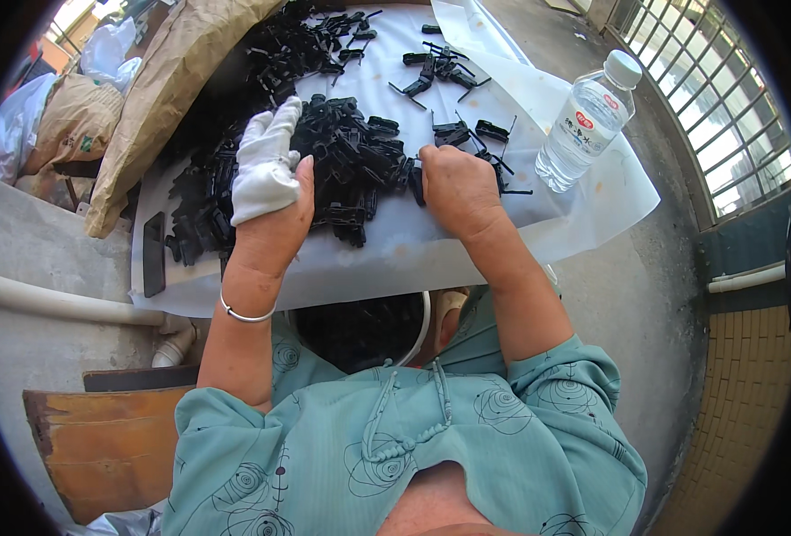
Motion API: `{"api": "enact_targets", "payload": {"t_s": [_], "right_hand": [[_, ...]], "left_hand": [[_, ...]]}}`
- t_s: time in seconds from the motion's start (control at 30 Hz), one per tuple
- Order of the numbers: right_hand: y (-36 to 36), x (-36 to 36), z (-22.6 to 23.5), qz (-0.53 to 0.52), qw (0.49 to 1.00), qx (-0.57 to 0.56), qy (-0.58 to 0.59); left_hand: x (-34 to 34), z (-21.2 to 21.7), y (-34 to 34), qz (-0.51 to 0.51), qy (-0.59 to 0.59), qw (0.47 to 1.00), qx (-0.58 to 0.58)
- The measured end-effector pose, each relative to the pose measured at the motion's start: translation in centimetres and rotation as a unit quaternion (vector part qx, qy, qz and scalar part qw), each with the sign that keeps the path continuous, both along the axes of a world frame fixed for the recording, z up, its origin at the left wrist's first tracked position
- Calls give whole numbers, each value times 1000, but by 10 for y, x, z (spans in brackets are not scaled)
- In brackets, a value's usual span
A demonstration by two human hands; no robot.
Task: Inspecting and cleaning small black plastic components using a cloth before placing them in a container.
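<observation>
Black plastic parts lie heaped across the left and middle of a white-sheeted bench as a person works at its near edge. The left hand, in a white glove that leaves the thumb bare, is raised over the heap, its grip released and fingers extended. The bare right hand curls at the heap's right edge, just beside a black piece; whether its grip grasps anything cannot be told. Loose parts spread beyond it, left of a clear water bottle. A brown paper sack leans along the left side; below the near edge sits a white-rimmed bucket.
</observation>
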State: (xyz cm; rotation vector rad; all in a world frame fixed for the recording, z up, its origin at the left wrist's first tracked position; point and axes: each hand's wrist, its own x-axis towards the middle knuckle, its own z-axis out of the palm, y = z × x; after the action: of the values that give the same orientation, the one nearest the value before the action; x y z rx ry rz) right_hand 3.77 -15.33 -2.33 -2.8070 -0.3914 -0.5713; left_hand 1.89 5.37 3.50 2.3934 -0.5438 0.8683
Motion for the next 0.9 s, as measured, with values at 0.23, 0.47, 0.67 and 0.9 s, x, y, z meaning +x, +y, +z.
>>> {"api": "enact_targets", "payload": {"t_s": [0.23, 0.47, 0.67, 0.9], "right_hand": [[-13, -16, 20, 92, 971, 218, -31], [-26, -33, 31, 328, 840, 287, 322], [-18, -46, 38, 258, 874, 372, 177], [8, -60, 22, 370, 861, 333, -105]], "left_hand": [[-32, -6, -18, -165, 17, 986, 3], [-52, 21, -24, -329, 138, 927, 115], [-47, 0, -27, -235, 301, 895, -229], [-33, -38, -46, -189, 298, 823, -444]]}}
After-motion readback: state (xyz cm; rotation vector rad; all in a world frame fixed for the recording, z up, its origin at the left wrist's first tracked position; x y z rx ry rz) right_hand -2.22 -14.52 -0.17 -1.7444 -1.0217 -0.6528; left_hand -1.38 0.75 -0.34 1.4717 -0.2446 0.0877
